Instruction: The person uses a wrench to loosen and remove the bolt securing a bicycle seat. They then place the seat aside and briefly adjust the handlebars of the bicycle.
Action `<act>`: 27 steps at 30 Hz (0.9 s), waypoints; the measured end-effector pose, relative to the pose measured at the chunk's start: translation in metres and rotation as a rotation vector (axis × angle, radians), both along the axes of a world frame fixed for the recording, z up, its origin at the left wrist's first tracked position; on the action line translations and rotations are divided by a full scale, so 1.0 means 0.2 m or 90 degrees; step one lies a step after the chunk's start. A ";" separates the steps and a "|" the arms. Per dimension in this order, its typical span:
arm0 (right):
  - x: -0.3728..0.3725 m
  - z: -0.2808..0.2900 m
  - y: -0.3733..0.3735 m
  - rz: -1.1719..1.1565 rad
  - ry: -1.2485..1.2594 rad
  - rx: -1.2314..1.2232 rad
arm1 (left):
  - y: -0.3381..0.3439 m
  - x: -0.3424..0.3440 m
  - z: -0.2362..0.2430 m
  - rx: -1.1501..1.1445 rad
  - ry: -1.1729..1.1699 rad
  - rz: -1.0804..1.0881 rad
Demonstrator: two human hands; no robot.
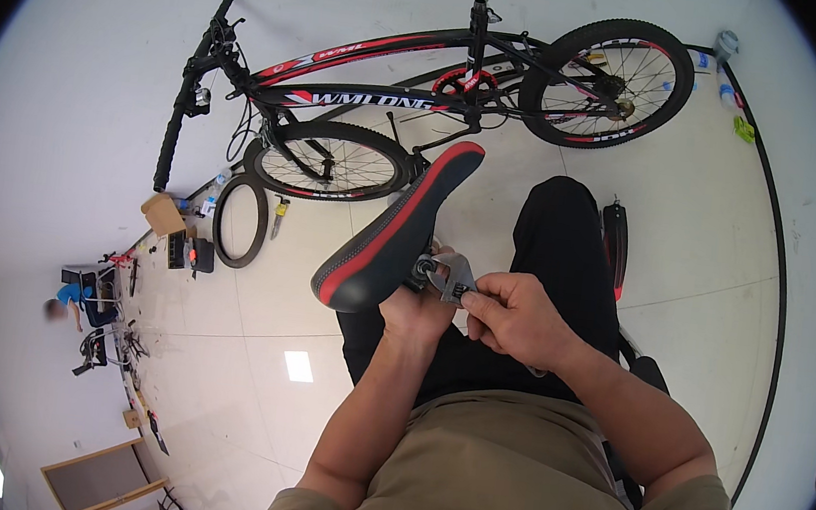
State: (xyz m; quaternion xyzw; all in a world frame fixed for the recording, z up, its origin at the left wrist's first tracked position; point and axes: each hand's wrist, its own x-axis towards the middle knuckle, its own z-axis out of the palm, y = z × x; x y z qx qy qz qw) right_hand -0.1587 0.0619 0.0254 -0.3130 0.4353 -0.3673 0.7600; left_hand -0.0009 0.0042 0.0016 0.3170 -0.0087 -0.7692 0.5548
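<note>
The left hand (411, 313) is blocked on its left by the saddle (392, 238), and the gap to the right hand (519, 316) by the wrench (454, 282). Ahead, passage is barred by the bicycle (375, 101); room is offered over the floor (237, 387) left of the left forearm (364, 416).

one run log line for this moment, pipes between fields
left hand: holds saddle from below | right hand: grips adjustable wrench at saddle clamp | bicycle: no saddle fitted
</note>
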 end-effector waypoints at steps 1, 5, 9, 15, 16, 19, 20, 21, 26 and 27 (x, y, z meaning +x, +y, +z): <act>0.00 0.00 0.00 -0.002 -0.008 0.003 | 0.00 -0.01 0.01 0.006 -0.024 0.022; 0.00 0.01 0.00 -0.001 -0.019 0.014 | 0.01 -0.01 -0.01 -0.024 -0.009 0.012; 0.01 0.00 0.01 0.006 0.004 -0.011 | 0.01 -0.01 0.01 0.005 -0.006 0.015; 0.03 -0.03 0.02 -0.002 -0.004 -0.006 | 0.01 -0.01 0.01 -0.003 -0.016 0.021; 0.03 -0.03 0.02 -0.002 -0.006 -0.008 | 0.01 -0.01 0.00 -0.009 -0.016 0.017; 0.02 -0.02 0.02 -0.001 -0.014 -0.011 | 0.00 0.00 0.00 0.012 0.000 0.005; 0.02 -0.01 0.01 -0.002 -0.018 -0.008 | 0.00 -0.01 0.01 0.034 0.000 0.010; 0.02 0.00 0.01 -0.002 -0.022 -0.006 | 0.01 -0.02 0.03 0.056 0.000 0.016; 0.03 0.00 0.02 -0.009 -0.026 0.014 | 0.01 -0.03 0.03 0.074 -0.013 0.016; 0.03 0.00 0.02 -0.012 -0.029 0.021 | 0.01 -0.03 0.03 0.076 -0.018 0.020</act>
